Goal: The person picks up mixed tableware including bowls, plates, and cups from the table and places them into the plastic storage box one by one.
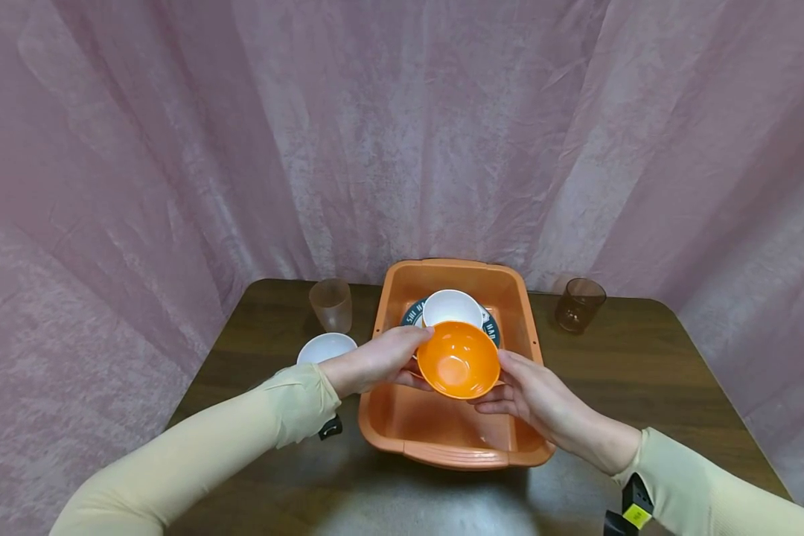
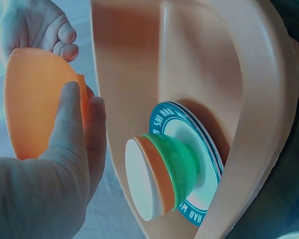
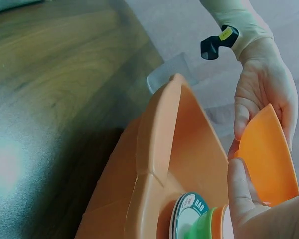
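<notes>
pinching orange bowl (image 1: 458, 360) (opposite sides): left fingers (image 1: 412, 381), right fingers (image 1: 496, 407)

Left hand (image 1: 378, 359): some fingers out of sight behind the held orange bowl (image 1: 458, 361) in the head view.
Right hand (image 1: 543, 394): cut off by the right wrist view's lower right corner.
White side bowl (image 1: 326, 345): left of the left hand, near part covered by that wrist.
White stacked bowl (image 1: 451, 305): beyond both hands, near part behind the held bowl in the head view.
Green bowl (image 2: 182, 169): beside the right hand, cut by the bottom edge in that wrist's view.
Plates (image 1: 412, 313): beyond the left fingertips, lettering partly covered by bowls.
Yellow label (image 1: 637, 516): at the right wrist, print too small to read.
Greenish corner strip (image 3: 12, 6): well apart from the right hand, cut off, identity unclear.
</notes>
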Action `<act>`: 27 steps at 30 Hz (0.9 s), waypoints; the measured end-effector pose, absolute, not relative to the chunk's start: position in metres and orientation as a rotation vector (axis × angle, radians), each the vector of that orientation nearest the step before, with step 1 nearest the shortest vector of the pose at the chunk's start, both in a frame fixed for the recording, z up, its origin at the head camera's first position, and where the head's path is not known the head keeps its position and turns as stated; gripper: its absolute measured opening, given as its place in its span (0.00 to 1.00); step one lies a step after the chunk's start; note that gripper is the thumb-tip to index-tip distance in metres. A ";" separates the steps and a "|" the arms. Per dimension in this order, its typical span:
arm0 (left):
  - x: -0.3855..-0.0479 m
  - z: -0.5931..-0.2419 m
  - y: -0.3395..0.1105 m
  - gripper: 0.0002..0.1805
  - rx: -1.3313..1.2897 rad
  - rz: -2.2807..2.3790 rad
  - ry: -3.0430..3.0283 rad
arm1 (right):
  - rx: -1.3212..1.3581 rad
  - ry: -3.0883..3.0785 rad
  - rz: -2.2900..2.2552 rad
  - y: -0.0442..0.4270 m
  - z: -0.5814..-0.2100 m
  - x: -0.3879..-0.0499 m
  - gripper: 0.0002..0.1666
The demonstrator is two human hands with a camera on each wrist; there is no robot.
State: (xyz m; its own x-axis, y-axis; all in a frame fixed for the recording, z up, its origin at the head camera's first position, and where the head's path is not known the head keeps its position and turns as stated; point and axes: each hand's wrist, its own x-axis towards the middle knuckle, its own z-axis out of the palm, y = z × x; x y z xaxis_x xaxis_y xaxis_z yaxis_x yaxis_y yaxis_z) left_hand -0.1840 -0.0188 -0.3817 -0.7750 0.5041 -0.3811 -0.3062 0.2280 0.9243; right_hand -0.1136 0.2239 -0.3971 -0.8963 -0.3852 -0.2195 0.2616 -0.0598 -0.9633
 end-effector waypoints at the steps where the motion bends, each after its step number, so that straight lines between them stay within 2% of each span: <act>1: -0.184 -0.382 -0.019 0.29 0.179 1.616 1.864 | -0.133 1.799 -2.007 0.224 -0.397 -0.114 0.33; 14: -0.183 -0.385 -0.018 0.29 0.225 1.558 1.887 | -0.061 1.885 -1.981 0.220 -0.402 -0.118 0.29; 22: -0.181 -0.385 -0.026 0.35 0.472 1.338 2.130 | -0.057 1.916 -1.950 0.222 -0.403 -0.121 0.30; 27: -0.175 -0.381 -0.036 0.40 0.690 1.042 2.472 | -0.030 1.940 -1.930 0.225 -0.404 -0.123 0.30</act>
